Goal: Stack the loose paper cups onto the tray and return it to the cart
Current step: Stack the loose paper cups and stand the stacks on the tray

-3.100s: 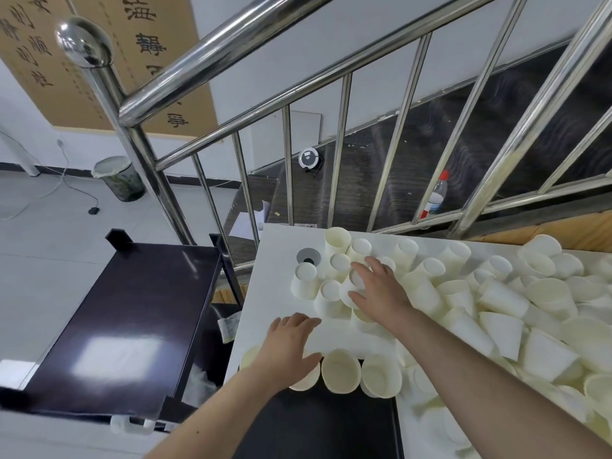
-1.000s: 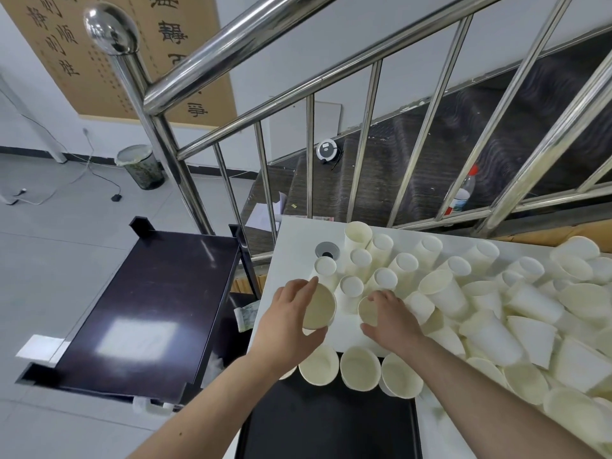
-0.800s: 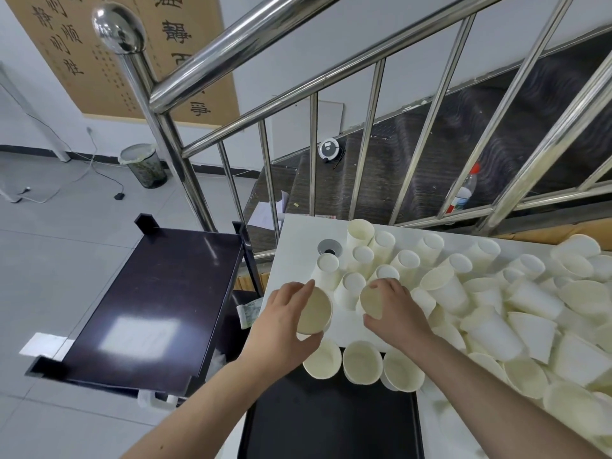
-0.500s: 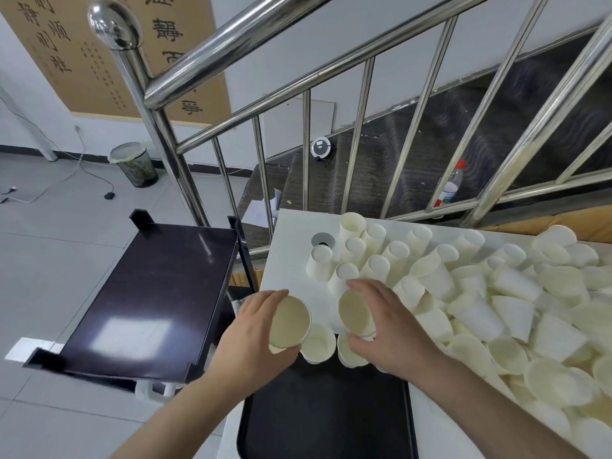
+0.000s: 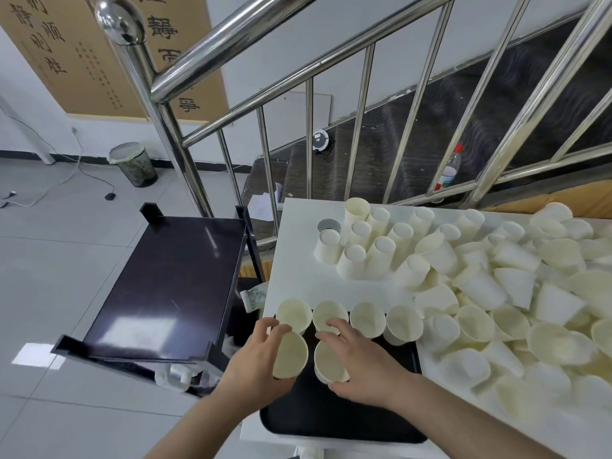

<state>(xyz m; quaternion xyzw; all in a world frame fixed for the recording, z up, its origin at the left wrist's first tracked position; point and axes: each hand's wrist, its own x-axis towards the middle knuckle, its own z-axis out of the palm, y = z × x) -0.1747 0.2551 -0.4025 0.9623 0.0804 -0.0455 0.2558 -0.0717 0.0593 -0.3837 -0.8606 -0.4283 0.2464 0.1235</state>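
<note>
Both hands [image 5: 261,362] hold cups [image 5: 290,354] over tray [image 5: 331,422].

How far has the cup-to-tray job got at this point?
Early. Done: a row of four cups stands along the far edge of the black tray. In hand: the left hand and right hand each grip a cup, setting them down behind that row. Left: most of the tray is bare, a big heap of loose cups covers the white table, and the cart awaits the tray.

Stairwell landing: steel stair railing [image 5: 251,38], tiled floor [image 5: 49,260]
</note>
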